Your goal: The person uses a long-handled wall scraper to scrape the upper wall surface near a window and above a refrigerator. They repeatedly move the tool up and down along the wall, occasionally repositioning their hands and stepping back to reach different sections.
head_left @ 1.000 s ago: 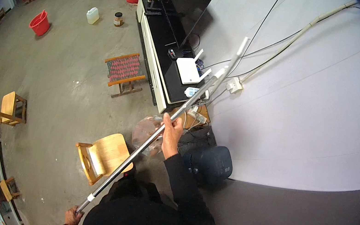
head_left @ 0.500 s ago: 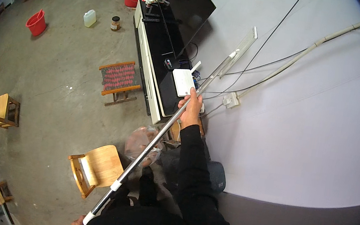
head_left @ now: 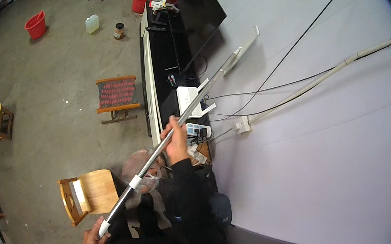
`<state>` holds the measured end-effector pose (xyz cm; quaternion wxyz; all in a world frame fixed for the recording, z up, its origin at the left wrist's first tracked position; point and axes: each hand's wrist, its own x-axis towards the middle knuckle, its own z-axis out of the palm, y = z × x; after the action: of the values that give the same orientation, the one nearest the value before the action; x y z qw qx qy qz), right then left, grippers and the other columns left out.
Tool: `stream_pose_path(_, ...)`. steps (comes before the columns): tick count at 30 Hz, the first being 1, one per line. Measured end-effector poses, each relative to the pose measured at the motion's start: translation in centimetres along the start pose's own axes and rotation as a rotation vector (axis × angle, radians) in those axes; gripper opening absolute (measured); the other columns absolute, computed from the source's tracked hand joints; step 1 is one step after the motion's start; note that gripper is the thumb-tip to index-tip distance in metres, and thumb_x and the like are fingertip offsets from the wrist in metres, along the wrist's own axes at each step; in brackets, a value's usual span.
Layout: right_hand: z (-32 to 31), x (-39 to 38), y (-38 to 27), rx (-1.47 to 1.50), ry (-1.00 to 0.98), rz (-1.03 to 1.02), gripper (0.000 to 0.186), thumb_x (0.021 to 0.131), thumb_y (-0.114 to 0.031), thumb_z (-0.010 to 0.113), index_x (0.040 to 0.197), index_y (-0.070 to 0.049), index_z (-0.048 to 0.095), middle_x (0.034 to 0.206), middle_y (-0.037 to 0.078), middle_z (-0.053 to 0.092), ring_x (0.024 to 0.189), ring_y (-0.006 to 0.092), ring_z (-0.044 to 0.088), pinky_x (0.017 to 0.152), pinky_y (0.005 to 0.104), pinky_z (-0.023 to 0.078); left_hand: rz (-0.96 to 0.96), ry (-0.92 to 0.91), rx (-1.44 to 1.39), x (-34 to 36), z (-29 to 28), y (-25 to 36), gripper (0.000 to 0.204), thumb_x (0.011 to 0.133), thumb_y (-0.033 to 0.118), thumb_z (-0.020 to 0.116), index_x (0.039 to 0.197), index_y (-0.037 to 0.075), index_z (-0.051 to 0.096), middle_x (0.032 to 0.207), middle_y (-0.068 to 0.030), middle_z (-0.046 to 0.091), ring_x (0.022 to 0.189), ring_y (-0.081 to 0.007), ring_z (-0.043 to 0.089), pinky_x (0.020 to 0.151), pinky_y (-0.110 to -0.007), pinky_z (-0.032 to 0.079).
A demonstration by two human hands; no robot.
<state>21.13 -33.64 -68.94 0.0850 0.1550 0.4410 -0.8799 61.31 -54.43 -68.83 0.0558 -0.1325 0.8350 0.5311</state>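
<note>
A long silver pole (head_left: 154, 159) with white collars, like the handle of a flat mop, runs slantwise from lower left to upper right. My left hand (head_left: 93, 239) is wrapped round its lower end by the white grip. Farther up, my right hand (head_left: 177, 142) closes round the shaft, beside the cabinet's near end. At the pole's far end, a thin flat whitish head (head_left: 245, 46) is held upright near the wall; whether it touches the wall I cannot tell. A white router (head_left: 189, 100) and a power strip (head_left: 197, 131) with plugs lie close to the pole and my right hand.
On the right, cables and a socket box (head_left: 242, 124) run along the pale wall (head_left: 309, 174). A television (head_left: 196, 13) stands on the black-topped cabinet (head_left: 168, 52). Left of me are a wooden chair (head_left: 96, 190) and a woven stool (head_left: 117, 94). A plastic bag (head_left: 141, 164) sits by my feet.
The pole and my right hand have drawn back toward me and leftward, exposing the power strip. More of my left hand shows. The whole view has shifted slightly.
</note>
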Motion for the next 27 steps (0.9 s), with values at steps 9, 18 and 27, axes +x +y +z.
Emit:
stream_pose_path(9,-1.6,-0.8,-0.4,0.127,0.002,0.064,0.02,0.092,-0.023,0.065,0.088,-0.016,0.047,0.063,-0.002,0.043,0.047,0.0131,0.044,0.044,0.0304,0.038,0.125,-0.089,0.12,6.0,1.4,4.8,0.063,0.077,0.003,0.072,0.135,0.009,0.049,0.105,-0.0244,0.066,0.087,-0.0397,0.068,0.073,-0.04,0.054)
stream_pose_path(18,-0.6,8.8,-4.1,0.067,-0.054,0.065,0.023,0.091,-0.017,0.063,0.082,-0.016,0.043,0.062,-0.003,0.042,0.047,0.0105,0.038,0.043,0.0293,0.033,0.112,-0.125,0.045,12.8,4.1,10.1,0.073,0.078,-0.004,0.068,0.143,0.014,0.041,0.116,-0.0237,0.063,0.104,-0.0412,0.063,0.086,-0.04,0.052)
stream_pose_path(27,-0.3,-5.0,-0.1,0.153,-0.047,0.131,0.022,0.093,-0.015,0.062,0.085,-0.019,0.041,0.063,-0.002,0.04,0.05,0.0149,0.043,0.052,0.0354,0.039,0.08,-0.114,0.17,6.0,-2.8,3.6,0.058,0.075,-0.003,0.071,0.129,0.013,0.057,0.109,-0.0198,0.068,0.093,-0.0329,0.07,0.078,-0.036,0.056)
